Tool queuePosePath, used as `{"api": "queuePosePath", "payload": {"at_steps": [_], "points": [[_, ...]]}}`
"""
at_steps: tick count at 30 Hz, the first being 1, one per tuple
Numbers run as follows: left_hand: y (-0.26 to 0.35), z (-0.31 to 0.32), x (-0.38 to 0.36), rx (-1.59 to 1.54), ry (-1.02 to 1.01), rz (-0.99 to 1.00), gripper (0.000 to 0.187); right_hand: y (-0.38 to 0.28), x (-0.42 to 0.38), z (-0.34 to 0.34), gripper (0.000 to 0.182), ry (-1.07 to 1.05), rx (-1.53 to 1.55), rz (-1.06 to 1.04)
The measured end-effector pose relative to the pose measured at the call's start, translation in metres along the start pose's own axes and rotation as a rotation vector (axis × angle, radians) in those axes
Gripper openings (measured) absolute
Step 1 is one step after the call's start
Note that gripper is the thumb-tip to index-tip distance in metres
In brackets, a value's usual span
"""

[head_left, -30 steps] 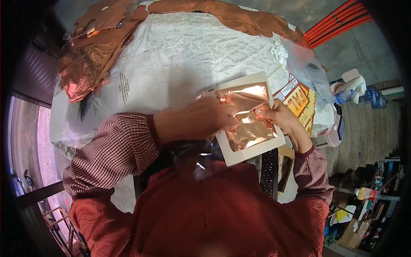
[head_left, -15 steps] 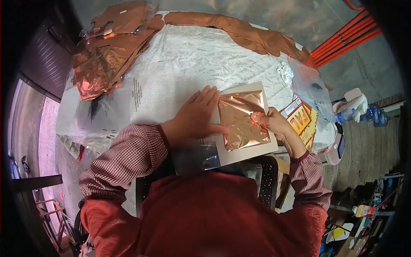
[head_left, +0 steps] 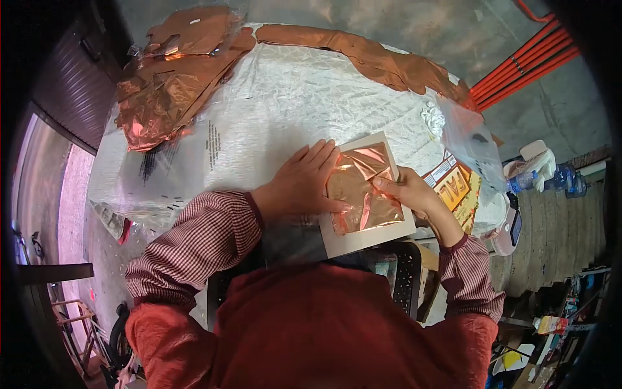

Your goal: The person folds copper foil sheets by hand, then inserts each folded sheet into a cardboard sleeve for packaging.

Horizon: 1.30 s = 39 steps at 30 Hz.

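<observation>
The shiny copper sheet (head_left: pixel 363 191) lies on a white card (head_left: pixel 366 236) at the bench's (head_left: pixel 272 104) near edge, with the left hand (head_left: pixel 301 185) spread flat on its left side and the right hand (head_left: pixel 408 191) pinching its right edge.

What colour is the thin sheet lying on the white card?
Shiny copper, seen in the head view: the foil sheet on the white card.

Single head camera, wide fisheye, looks steeply down, close over table (head_left: pixel 272 97).
</observation>
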State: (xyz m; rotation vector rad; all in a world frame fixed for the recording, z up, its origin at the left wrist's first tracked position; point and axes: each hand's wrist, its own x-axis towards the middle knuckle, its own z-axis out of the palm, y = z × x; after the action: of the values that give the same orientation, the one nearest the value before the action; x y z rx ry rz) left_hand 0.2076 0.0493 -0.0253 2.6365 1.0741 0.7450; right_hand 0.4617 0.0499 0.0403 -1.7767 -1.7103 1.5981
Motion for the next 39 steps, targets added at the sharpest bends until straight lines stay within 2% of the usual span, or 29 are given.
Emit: {"api": "queuePosePath", "payload": {"at_steps": [2, 5, 7, 9, 10, 13, 15, 17, 19, 22, 25, 28, 30, 35, 36, 37, 39], "points": [[-0.001, 0.000, 0.000, 0.010, -0.001, 0.001, 0.101, 0.002, -0.013, 0.004, 0.031, 0.067, 0.207, -0.036], [-0.002, 0.005, 0.004, -0.005, 0.005, 0.028, 0.102, 0.027, -0.022, -0.002, 0.028, 0.046, 0.066, -0.055], [-0.002, 0.006, 0.013, -0.024, 0.023, 0.046, 0.101, 0.044, -0.032, 0.004, 0.024, 0.170, 0.104, -0.014], [0.001, 0.000, 0.031, 0.042, 0.082, 0.260, 0.101, 0.045, -0.047, 0.016, 0.023, 0.303, 0.279, -0.029], [0.004, -0.001, 0.033, 0.046, 0.087, 0.255, 0.101, 0.051, -0.047, 0.024, 0.025, 0.396, 0.303, -0.130], [0.010, 0.000, 0.031, 0.001, 0.065, 0.226, 0.103, 0.063, -0.048, 0.031, 0.022, 0.430, 0.445, -0.146], [0.000, 0.001, 0.016, -0.074, -0.057, 0.095, 0.106, 0.060, -0.052, 0.028, 0.019, 0.425, 0.410, -0.065], [-0.004, -0.002, 0.009, -0.086, -0.072, 0.090, 0.106, 0.050, -0.053, 0.031, 0.018, 0.375, 0.372, 0.011], [-0.005, -0.002, 0.007, -0.096, -0.078, 0.081, 0.107, 0.037, -0.050, 0.043, 0.021, 0.410, 0.400, -0.048], [-0.005, -0.005, 0.008, -0.106, -0.088, 0.091, 0.108, 0.037, -0.033, 0.053, 0.021, 0.348, 0.419, -0.136], [-0.006, -0.008, 0.009, -0.094, -0.136, 0.065, 0.110, 0.052, -0.022, 0.057, 0.022, 0.301, 0.314, -0.090], [-0.017, -0.020, 0.008, -0.116, -0.209, -0.010, 0.111, 0.050, -0.030, 0.049, 0.021, 0.243, 0.397, -0.076], [-0.025, -0.028, 0.006, -0.065, -0.348, -0.099, 0.113, 0.053, -0.031, 0.047, 0.021, 0.206, 0.450, -0.076], [-0.032, -0.022, 0.000, -0.027, -0.332, -0.035, 0.112, 0.049, -0.021, 0.059, 0.024, 0.140, 0.471, -0.011], [-0.032, -0.021, 0.001, -0.005, -0.332, -0.027, 0.111, 0.004, -0.043, 0.062, 0.024, 0.129, 0.351, 0.078], [-0.032, -0.024, 0.003, -0.004, -0.334, -0.020, 0.111, 0.003, -0.041, 0.068, 0.024, 0.135, 0.356, 0.077], [-0.031, -0.032, 0.007, -0.008, -0.393, -0.019, 0.105, 0.008, -0.040, 0.076, 0.027, 0.136, 0.610, 0.107]]}}
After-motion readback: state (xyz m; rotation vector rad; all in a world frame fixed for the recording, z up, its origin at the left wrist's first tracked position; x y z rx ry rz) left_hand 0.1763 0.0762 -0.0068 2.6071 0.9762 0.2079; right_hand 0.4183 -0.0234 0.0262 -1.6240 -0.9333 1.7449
